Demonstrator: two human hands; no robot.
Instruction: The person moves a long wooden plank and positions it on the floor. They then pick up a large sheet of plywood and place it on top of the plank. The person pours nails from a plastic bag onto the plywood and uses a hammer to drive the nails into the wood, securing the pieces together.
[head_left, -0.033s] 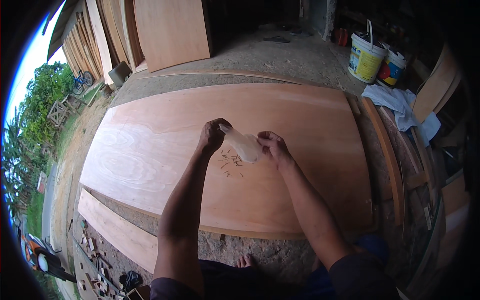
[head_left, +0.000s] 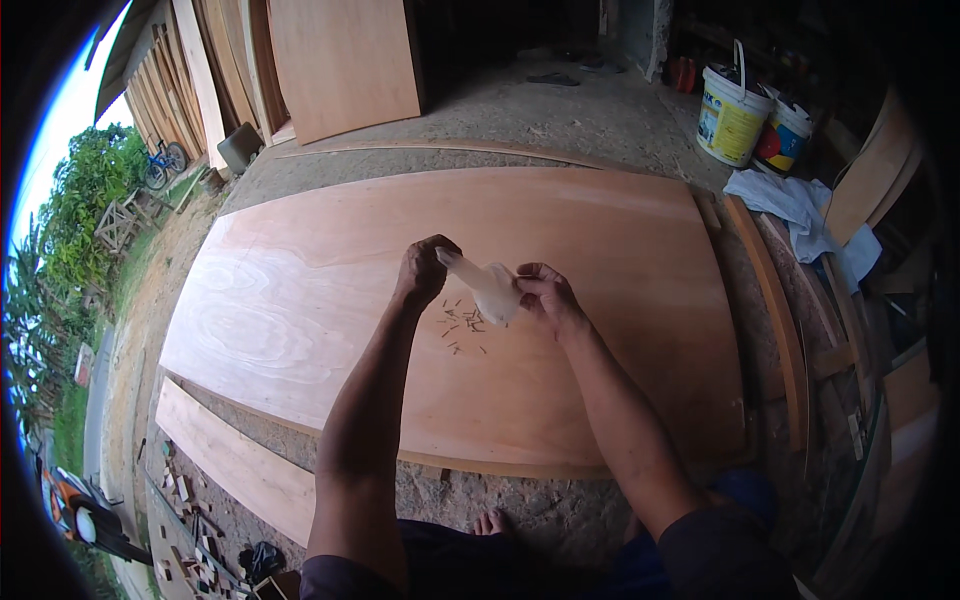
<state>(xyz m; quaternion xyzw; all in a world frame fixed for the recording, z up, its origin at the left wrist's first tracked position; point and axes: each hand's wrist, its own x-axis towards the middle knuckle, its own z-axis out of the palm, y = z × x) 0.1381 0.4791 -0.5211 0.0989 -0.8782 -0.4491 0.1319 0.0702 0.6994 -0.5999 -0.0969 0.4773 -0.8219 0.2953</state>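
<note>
A thin, whitish translucent plastic bag (head_left: 492,291) is stretched between my two hands above a wide wooden panel (head_left: 290,290). Its twisted upper end is pinched in my left hand (head_left: 428,268), whose fingers are closed. My right hand (head_left: 546,296) grips the bag's right side between thumb and fingers. Beneath the bag, several small loose nails (head_left: 462,322) lie scattered on the panel, and some are partly hidden by it. I cannot tell whether anything is inside the bag.
Past the panel's right edge lie long timber strips (head_left: 772,320) and a pale cloth (head_left: 790,205). A yellow and white bucket (head_left: 731,120) stands at the far right. Near left are a narrow board (head_left: 235,455) and small wood offcuts (head_left: 200,540). A large sheet (head_left: 345,65) leans behind.
The bag has shifted shape: its middle is narrower and its lower part bunches more to the right. Both hands stay almost in the same place, still holding it.
</note>
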